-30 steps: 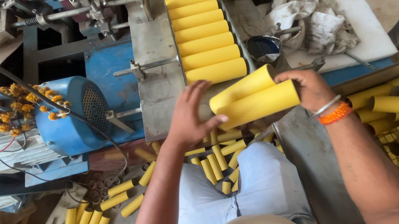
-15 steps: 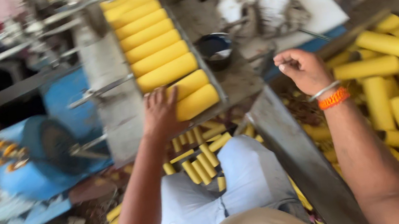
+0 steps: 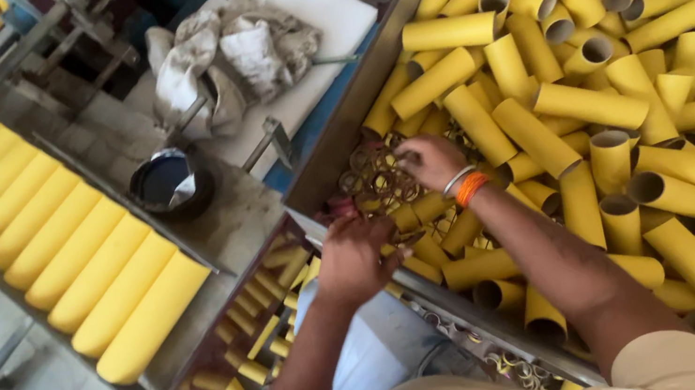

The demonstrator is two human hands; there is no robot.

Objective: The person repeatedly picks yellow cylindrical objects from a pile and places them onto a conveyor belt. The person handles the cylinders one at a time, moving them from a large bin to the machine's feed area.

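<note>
Head view, right hand: reaches into the bin of yellow tubes; fingers curled, tips down on a cluster of brown rings. Whether a ring is actually pinched cannot be told.
Head view, right wrist: orange band and a pale bangle beside it, just behind the hand.
Head view, left hand: back of hand to camera, at the bin's metal edge; fingers bent and pointing towards the rings, tips hidden among tubes and rings. Grip cannot be told.
Head view, rings: thin brown hoops in a loose heap in the near-left corner of the bin, directly under the right fingertips and just ahead of the left fingertips; a few lie between tubes.
Head view, tubes: hollow, open-ended, piled at all angles; they fill the bin to the right of and beyond both hands, some touching the right forearm.
Head view, tray: well left of the left fingers; a row of long yellow tubes lies side by side along it, apart from both hands.
Head view, black cup: on the grey surface between tray and bin, left of the fingers and beyond them.
Head view, rags: crumpled on a white board, beyond the cup.
Head view, floor: short yellow pieces scattered below the left hand.
</note>
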